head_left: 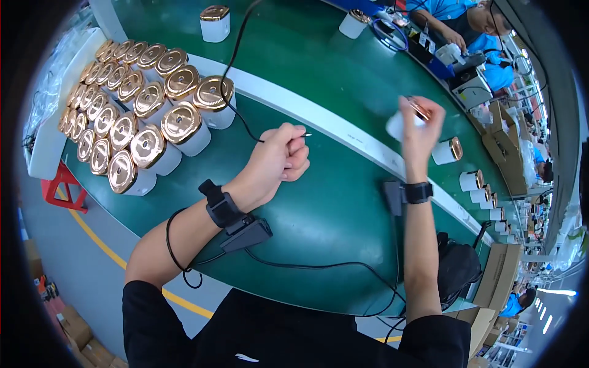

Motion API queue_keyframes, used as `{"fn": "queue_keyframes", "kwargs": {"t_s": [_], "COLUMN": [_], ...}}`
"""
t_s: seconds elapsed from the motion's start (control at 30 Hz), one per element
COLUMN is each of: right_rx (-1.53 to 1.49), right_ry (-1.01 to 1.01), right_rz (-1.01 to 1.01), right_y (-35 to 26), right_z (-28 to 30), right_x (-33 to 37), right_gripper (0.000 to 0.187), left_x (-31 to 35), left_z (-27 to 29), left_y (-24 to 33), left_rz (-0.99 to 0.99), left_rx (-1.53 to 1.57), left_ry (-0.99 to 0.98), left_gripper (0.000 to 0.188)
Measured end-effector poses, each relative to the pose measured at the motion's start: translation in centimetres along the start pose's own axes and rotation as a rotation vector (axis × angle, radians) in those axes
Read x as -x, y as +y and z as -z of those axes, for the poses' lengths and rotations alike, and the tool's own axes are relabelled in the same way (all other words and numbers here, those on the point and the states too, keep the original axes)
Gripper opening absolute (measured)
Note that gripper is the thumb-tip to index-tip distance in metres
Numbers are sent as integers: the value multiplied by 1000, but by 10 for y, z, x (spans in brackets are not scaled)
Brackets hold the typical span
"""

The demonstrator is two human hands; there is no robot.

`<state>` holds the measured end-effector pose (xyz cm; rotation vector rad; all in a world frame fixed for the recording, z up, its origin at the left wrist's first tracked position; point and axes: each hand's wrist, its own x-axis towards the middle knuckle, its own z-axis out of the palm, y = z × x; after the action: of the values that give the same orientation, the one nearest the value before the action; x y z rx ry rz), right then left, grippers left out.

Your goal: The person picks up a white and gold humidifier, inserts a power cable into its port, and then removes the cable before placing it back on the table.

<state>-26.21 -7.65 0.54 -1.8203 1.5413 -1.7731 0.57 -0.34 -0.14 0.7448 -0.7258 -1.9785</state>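
My left hand [279, 158] is closed around the end of a black cable [233, 58], and its small metal plug [307, 134] sticks out past the thumb and finger. On the far side of the white rail, my right hand [422, 132] grips a small white canister [396, 127] with a shiny copper-coloured top. Motion blurs that canister, and my fingers hide part of its top. Another such canister [445, 152] lies just right of my right hand. Rows of similar canisters [182, 124] stand upright on the green table [319, 227] to my left.
A white rail [294, 110] crosses the table diagonally. Beyond it are single canisters [215, 27] and a line of several at right. Cables trail from boxes strapped near my wrists. A black bag [459, 267] sits at right; a co-worker [472, 30] works at far right.
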Motion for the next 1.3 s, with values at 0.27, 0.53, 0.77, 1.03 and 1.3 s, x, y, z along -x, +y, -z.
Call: {"fn": "queue_keyframes", "kwargs": {"t_s": [0.27, 0.53, 0.77, 1.03, 1.3], "right_rx": [999, 453, -570, -1015, -566], "right_ry": [-143, -73, -181, -598, -590], "right_rz": [293, -24, -397, -694, -234], "right_y": [20, 85, 99, -38, -46], "right_z": [22, -174, -145, -72, -67], "right_x": [-40, -140, -117, 31, 48], "right_gripper": [42, 77, 50, 48, 51], "left_x": [-5, -4, -6, -4, -7], "left_z": [-9, -8, -8, 4, 1], "left_y": [0, 7, 3, 3, 1], "left_rz": [79, 120, 121, 61, 51], "left_rx": [-43, -41, -8, 13, -22], "left_ry": [0, -32, -75, -83, -84], "left_gripper": [38, 40, 40, 37, 37]}}
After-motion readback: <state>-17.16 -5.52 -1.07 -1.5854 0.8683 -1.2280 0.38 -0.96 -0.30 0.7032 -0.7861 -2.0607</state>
